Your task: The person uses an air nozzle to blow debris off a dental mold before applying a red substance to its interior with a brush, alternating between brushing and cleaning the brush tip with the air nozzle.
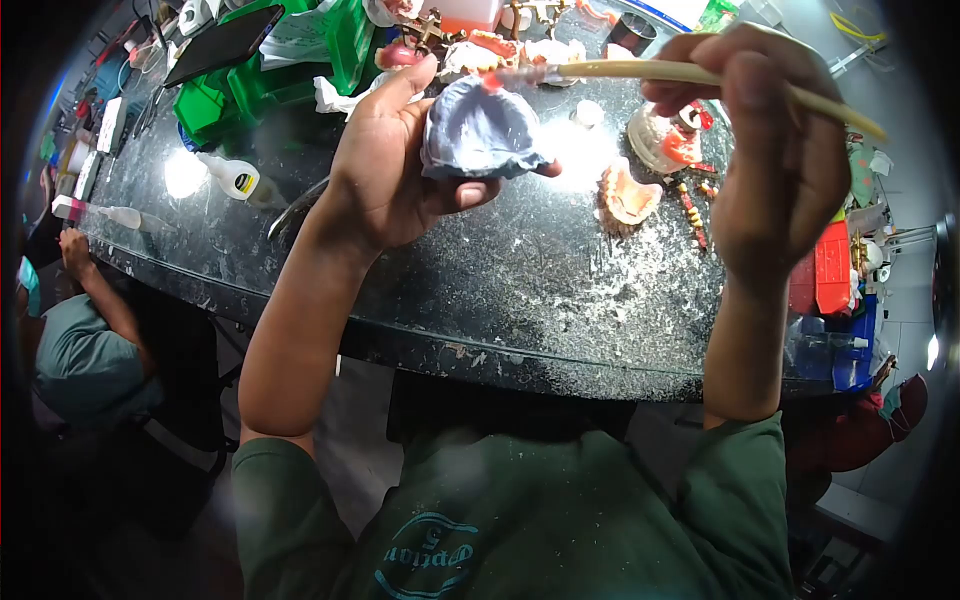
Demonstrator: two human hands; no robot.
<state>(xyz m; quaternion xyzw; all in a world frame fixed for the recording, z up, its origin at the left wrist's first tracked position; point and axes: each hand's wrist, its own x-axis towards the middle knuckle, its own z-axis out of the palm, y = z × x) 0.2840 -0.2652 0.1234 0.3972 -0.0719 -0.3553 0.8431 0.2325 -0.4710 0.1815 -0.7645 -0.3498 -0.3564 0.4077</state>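
My left hand is wrapped around a blue-grey plaster dental cast, thumb along its far left side and fingers underneath, holding it up over the bench. In my right hand is a slim brush with a pale wooden handle, held nearly level. Its reddish, wet-looking tip overlaps the far rim of the cast. Below the brush, between the two hands, lie a pink-and-cream arch-shaped piece and a round pale cast with pink-red material on it.
White dust covers the dark benchtop's near right. Strips of small teeth and a white cap lie near the casts. Left are a small bottle and green bins. A red bin stands right. Another person sits at far left.
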